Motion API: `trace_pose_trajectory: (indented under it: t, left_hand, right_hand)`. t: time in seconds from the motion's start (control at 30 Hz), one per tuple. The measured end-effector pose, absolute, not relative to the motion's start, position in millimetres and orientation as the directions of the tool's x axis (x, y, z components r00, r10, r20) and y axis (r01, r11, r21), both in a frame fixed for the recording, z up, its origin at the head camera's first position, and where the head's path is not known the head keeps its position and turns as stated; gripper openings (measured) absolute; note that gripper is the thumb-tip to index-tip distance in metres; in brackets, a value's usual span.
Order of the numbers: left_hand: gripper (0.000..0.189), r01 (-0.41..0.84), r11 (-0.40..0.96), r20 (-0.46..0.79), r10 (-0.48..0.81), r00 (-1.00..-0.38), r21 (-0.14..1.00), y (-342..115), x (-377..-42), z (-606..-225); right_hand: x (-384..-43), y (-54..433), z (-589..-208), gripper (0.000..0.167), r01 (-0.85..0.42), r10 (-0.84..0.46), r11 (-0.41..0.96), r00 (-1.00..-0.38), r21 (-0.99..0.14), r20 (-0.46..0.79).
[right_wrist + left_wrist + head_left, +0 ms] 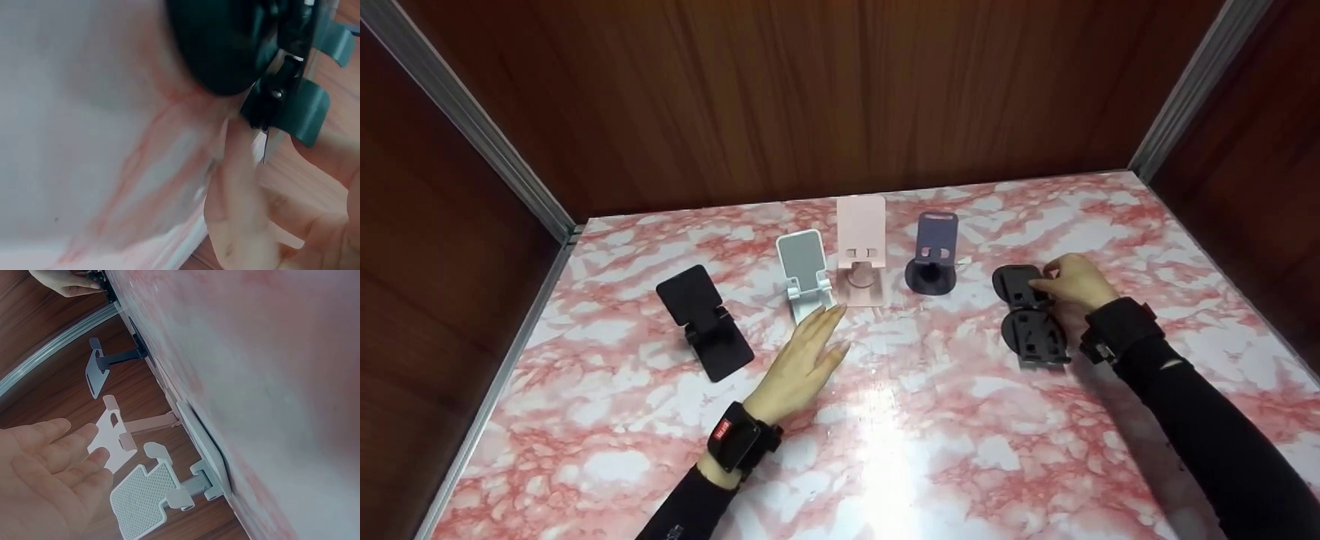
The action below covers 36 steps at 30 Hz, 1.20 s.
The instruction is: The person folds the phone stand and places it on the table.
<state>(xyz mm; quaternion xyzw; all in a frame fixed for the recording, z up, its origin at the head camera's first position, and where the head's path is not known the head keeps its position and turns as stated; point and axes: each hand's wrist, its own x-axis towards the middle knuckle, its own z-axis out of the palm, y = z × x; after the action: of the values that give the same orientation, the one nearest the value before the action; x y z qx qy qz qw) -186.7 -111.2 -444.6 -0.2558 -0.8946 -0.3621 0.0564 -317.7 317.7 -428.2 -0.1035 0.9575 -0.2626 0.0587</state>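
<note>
Pinching the dark folding phone stand [1037, 335] by an edge with the right hand [1078, 283], toward the right of the marbled tabletop [930, 427]. Likely light, stiff, loose only when folding; best held by a rigid edge. Straight-fingered with the left hand [797, 371] near the white phone stand [804, 259].

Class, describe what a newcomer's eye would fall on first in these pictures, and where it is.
Probably the red-and-white marbled tabletop, filling most of the head view. Next, the pale pink stand upright at the back middle, between the white stand and the purple stand. Then, at the right, the right hand gripping a dark double piece.
</note>
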Motion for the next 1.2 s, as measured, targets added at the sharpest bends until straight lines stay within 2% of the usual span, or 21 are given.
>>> trace_pose_trajectory:
  t: [0.13,0.33,0.43,0.6,0.8,1.2]
  left_hand:
    - [0.057,0.510,0.600,0.299,0.420,-0.857,0.616,-111.5,-186.8,-445.2]
    - [0.056,0.506,0.614,0.298,0.415,-0.860,0.605,-111.7,-186.1,-445.0]
    - [0.057,0.505,0.623,0.297,0.413,-0.861,0.598,-111.9,-186.3,-445.0]
    - [0.058,0.500,0.637,0.293,0.409,-0.864,0.587,-112.1,-186.0,-443.7]
    - [0.058,0.506,0.649,0.299,0.409,-0.862,0.569,-112.1,-187.2,-445.1]
    - [0.058,0.504,0.659,0.301,0.405,-0.864,0.558,-110.4,-185.5,-443.7]
  right_hand:
    - [-318.1,316.1,-428.3,0.039,-0.169,-0.204,0.874,-0.979,-0.455,-0.028]
    - [-316.7,311.5,-427.9,0.066,-0.177,-0.203,0.912,-0.979,-0.371,-0.030]
    - [-315.8,308.8,-428.2,0.073,-0.224,-0.244,0.910,-0.970,-0.349,-0.015]
    - [-314.7,304.0,-426.7,0.072,-0.302,-0.316,0.900,-0.949,-0.313,0.007]
    - [-312.9,294.7,-419.8,0.071,-0.302,-0.339,0.889,-0.939,-0.345,-0.052]
    - [-308.3,275.9,-408.8,0.070,-0.342,-0.381,0.857,-0.924,-0.386,-0.029]
